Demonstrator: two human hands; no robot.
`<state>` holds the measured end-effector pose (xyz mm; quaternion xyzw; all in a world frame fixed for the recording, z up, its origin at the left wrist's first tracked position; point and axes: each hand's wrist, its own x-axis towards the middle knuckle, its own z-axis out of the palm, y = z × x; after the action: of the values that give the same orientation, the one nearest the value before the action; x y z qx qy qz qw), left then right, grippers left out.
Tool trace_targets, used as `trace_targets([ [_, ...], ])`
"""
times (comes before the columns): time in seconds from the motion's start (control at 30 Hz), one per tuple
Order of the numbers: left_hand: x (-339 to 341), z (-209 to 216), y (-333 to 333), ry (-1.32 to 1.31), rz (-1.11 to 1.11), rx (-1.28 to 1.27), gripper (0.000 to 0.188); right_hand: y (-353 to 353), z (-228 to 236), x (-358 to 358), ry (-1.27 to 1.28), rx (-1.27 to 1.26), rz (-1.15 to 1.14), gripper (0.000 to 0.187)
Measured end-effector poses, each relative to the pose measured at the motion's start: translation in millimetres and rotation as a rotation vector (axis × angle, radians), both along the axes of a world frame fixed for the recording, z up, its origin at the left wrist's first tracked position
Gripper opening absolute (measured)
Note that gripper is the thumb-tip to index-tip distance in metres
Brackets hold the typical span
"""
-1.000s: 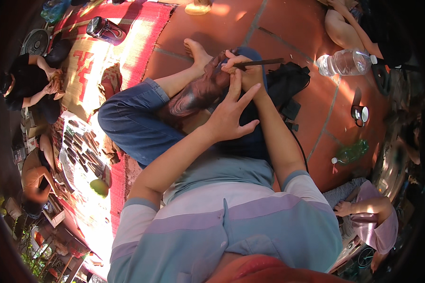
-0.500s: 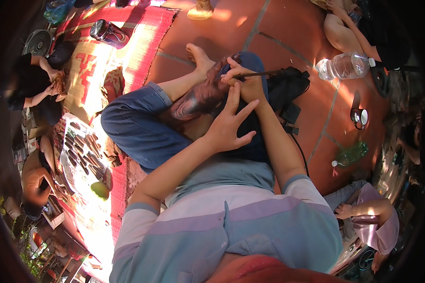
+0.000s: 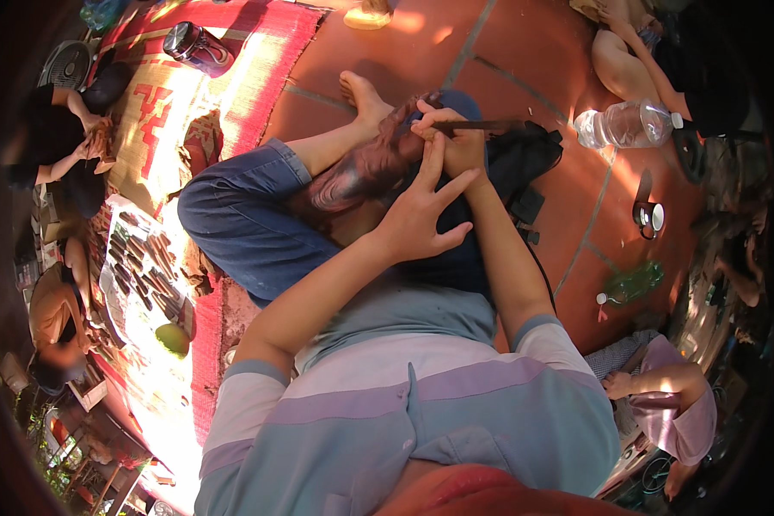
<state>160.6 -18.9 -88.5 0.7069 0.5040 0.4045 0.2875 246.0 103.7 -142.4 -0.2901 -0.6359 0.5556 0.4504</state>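
Note:
A dark brown wood carving (image 3: pixel 350 176) with a rippled, shiny surface rests across my bent legs in blue jeans. My right hand (image 3: pixel 463 148) grips a slim dark carving tool (image 3: pixel 490 125), its shaft pointing out to the right; the working tip is hidden by the fingers. Against the right hand and the upper end of the carving, my left hand (image 3: pixel 417 215) reaches with its index and middle fingers stretched out. The left thumb and other fingers are spread apart, holding nothing.
Many carving tools (image 3: pixel 146 262) lie on a white sheet at left, beside a green round fruit (image 3: pixel 172 339). A tumbler (image 3: pixel 198 48) stands on the red mat (image 3: pixel 292 34). Plastic bottles (image 3: pixel 629 125) and a cup (image 3: pixel 650 218) are at right. Other people sit around.
The carving tool's shaft has tilted slightly and looks broader. Both hands have shifted very little, the left fingers staying stretched toward the right hand. The whole view has moved slightly.

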Motion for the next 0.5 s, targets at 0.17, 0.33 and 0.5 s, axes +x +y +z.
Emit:
trace_targets([
  [0.17, 0, -2, -16, 0.034, 0.030, 0.029, 0.072, -3, 8, 0, -0.123, 0.274, 0.024, 0.005],
  [0.33, -3, 3, -9, -0.053, 0.034, 0.034, 0.072, -7, 29, -5, -0.167, 0.218, -0.012, 0.005],
  [0.5, -5, 6, -9, -0.091, 0.063, 0.091, 0.071, 0, 32, -13, -0.248, 0.372, -0.058, 0.008],
])
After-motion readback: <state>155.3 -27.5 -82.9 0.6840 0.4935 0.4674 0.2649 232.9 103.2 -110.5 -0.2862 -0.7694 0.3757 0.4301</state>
